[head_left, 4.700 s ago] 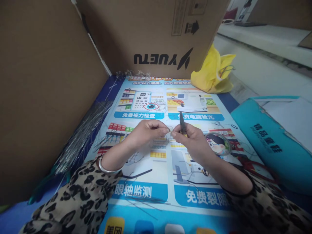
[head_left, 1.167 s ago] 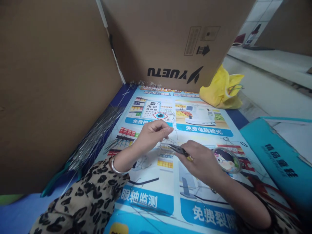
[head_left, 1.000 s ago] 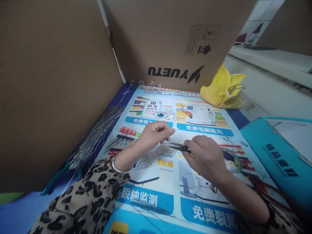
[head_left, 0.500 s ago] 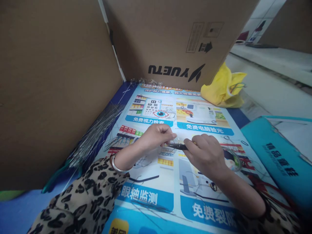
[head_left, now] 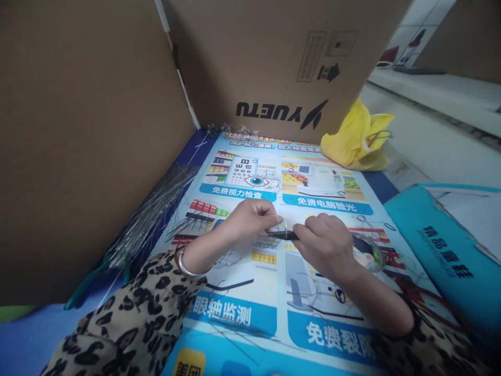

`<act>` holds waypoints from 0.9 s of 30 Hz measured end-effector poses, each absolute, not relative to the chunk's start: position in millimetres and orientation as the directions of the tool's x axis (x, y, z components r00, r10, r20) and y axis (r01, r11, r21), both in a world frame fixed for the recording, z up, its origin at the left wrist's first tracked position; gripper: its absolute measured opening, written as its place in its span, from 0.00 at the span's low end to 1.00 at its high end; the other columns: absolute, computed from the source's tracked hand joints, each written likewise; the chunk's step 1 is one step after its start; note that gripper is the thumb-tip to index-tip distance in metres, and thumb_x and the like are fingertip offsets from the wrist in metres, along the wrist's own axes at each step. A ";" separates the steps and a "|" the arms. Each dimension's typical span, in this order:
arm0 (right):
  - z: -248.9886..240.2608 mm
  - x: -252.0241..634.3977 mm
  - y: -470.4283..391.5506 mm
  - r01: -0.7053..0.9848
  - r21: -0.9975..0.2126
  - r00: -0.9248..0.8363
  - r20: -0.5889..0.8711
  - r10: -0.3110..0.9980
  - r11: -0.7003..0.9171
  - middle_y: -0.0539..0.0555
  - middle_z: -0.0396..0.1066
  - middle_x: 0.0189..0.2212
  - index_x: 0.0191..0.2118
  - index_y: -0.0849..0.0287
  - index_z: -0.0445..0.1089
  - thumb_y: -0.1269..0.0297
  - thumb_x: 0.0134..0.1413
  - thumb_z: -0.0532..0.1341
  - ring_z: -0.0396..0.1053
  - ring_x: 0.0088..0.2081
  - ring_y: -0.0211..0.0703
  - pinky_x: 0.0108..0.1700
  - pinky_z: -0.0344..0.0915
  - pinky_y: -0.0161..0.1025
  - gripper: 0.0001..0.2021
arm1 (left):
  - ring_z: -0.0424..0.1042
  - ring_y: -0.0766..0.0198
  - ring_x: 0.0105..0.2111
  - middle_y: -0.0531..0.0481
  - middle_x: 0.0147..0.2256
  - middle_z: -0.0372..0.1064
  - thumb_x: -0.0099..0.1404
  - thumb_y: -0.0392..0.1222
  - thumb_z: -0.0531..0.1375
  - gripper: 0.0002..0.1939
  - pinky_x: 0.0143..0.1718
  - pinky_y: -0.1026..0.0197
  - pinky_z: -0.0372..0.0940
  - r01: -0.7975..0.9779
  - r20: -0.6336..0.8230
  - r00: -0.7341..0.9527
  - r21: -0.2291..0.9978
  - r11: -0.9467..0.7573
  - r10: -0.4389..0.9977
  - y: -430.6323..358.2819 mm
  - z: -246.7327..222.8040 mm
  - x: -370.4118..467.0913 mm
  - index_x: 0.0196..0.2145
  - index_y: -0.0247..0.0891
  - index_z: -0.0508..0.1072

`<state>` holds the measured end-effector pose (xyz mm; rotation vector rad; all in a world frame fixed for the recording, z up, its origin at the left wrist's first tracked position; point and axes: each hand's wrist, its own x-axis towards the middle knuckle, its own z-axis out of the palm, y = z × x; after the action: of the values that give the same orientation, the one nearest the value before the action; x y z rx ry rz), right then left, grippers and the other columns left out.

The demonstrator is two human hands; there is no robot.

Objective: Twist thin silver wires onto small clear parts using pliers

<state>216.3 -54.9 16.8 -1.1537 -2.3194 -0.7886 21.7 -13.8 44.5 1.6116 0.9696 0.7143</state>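
Note:
My left hand [head_left: 256,219] is closed in a pinch on a thin wire [head_left: 285,224], which curves over toward the tool beside it. Dark pliers [head_left: 285,235] are wrapped in the fingers of my right hand [head_left: 324,243], their slim jaws pointing left, just under my left fingertips. The wire crosses the jaws; whether they bite on it is too small to tell. Both hands are raised a little over the printed poster [head_left: 270,292]. Loose dark wires [head_left: 238,326] lie on the poster nearer to me.
A bundle of long thin wires [head_left: 152,209] lies at the left, with a teal-handled tool [head_left: 88,282] below it. Cardboard panels [head_left: 274,62] stand behind and left. A yellow bag [head_left: 356,141], a teal box [head_left: 442,240] and a roll of clear tape [head_left: 378,256] are at the right.
The right hand and the pliers have shifted slightly left, nearer the left hand. The left hand keeps its pinch. The whole view has moved very slightly.

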 end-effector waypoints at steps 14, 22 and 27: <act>16.3 217.4 -56.0 0.809 0.372 -0.575 0.664 0.478 0.455 0.49 0.53 0.17 0.20 0.56 0.62 0.66 0.51 0.59 0.47 0.26 0.39 0.30 0.44 0.41 0.11 | 0.57 0.73 0.19 0.56 0.18 0.62 0.56 0.43 0.58 0.11 0.22 0.67 0.53 0.277 -0.031 0.480 0.954 -0.118 0.877 -15.8 43.0 24.1 0.20 0.35 0.66; 19.1 221.3 -55.7 0.802 0.373 -0.578 0.679 0.452 0.465 0.49 0.52 0.16 0.20 0.56 0.62 0.67 0.52 0.58 0.46 0.25 0.38 0.29 0.43 0.41 0.12 | 0.59 0.70 0.21 0.56 0.18 0.61 0.56 0.42 0.57 0.10 0.25 0.66 0.55 0.267 -0.017 0.407 0.958 -0.101 0.913 -21.4 44.2 30.4 0.20 0.35 0.64; 14.0 217.5 -55.2 0.827 0.298 -0.546 0.628 0.555 0.477 0.49 0.56 0.18 0.22 0.56 0.65 0.67 0.52 0.56 0.50 0.26 0.39 0.30 0.45 0.40 0.09 | 0.57 0.70 0.22 0.57 0.19 0.59 0.57 0.43 0.56 0.11 0.26 0.66 0.53 0.283 0.031 0.400 0.946 -0.156 0.916 -19.7 43.2 30.0 0.21 0.36 0.63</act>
<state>217.5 -55.2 14.0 -1.1483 -2.2779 -0.8134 30.0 -19.7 43.2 1.6712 1.0673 0.8041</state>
